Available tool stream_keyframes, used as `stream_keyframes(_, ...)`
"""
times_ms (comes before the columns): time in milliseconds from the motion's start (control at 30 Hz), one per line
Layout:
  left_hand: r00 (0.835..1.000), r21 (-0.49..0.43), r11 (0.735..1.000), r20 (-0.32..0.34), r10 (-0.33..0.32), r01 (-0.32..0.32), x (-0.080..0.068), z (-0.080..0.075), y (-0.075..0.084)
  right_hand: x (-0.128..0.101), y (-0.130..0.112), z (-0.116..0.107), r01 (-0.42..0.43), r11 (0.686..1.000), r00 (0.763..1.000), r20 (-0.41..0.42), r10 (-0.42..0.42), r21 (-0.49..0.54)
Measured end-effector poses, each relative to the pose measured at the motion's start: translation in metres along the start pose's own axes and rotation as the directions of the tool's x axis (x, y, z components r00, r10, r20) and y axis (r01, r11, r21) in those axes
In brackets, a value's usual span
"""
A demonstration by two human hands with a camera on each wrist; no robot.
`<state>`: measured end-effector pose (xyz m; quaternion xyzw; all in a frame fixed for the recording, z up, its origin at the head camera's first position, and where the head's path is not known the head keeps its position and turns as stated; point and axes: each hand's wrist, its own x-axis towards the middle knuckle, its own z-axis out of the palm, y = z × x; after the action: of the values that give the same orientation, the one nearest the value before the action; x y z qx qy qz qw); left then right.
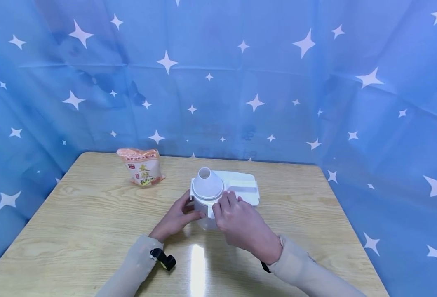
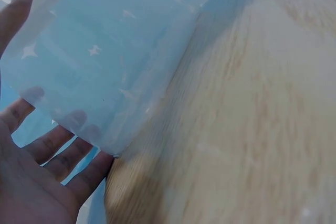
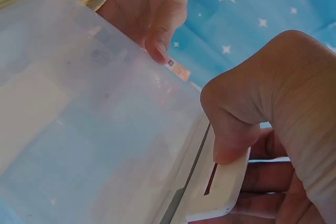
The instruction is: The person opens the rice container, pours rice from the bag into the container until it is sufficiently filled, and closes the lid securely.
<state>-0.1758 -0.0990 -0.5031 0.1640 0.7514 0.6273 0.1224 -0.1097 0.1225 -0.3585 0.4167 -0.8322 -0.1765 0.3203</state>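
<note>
A translucent plastic container [image 1: 208, 223] stands on the table under a white lid piece with a cone-shaped spout [image 1: 208, 183]. My left hand [image 1: 177, 216] holds it from the left, thumb toward the near side. In the left wrist view, fingertips [image 2: 97, 166] of that hand rest along the clear wall. My right hand [image 1: 238, 220] pinches a white side clip [image 3: 227, 182] of the lid, thumb on its outer face and fingers behind. Behind the container and to its right is a flat white rectangular piece [image 1: 242, 187] with a raised bar.
A pink-and-white printed food bag [image 1: 144, 167] stands at the back left of the wooden table [image 1: 92, 231]. Blue curtains [image 1: 218, 82] with white stars hang behind the table and along both sides.
</note>
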Motion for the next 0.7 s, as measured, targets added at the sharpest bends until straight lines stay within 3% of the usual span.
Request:
stream_keyframes(333,1.000,0.005,1.000,0.005,-0.004,0.004,-0.0009,-0.0005,-0.0004,-0.0009,0.0010,-0.0021,-0.022,0.997,1.000,0.023,0.021,0.073)
stream_keyframes(700,0.999,0.002,0.999,0.012,-0.035,0.035,-0.0005,-0.0024,-0.0007,-0.0068,0.0026,-0.0034,-0.153,0.967,0.987,-0.004,0.158,0.205)
